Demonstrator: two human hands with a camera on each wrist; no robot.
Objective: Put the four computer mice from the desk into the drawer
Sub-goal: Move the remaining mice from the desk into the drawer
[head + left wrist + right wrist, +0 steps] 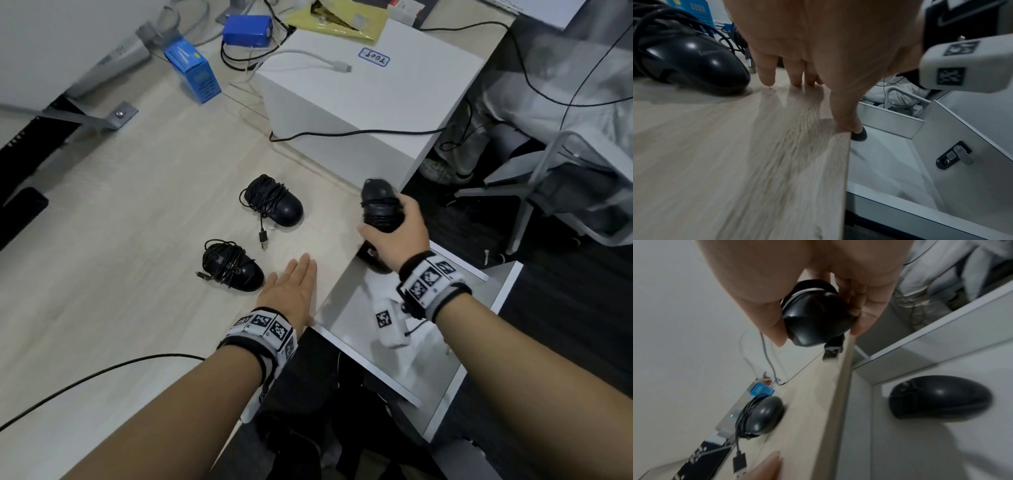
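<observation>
- Currently, a cord-wrapped mouse (380,205) is gripped by the right hand (399,233), ready for the drawer (383,371) at 5 o'clock.
- The left hand (291,291) is laid flat, fingers straight, holding nothing, steadying on the desk (120,274).

We record an office: pale wood-grain surface (120,205), white pedestal cabinet (370,102) with open drawer (394,342), office chair (565,192), loose cables (359,132), monitor stand (92,116).
</observation>
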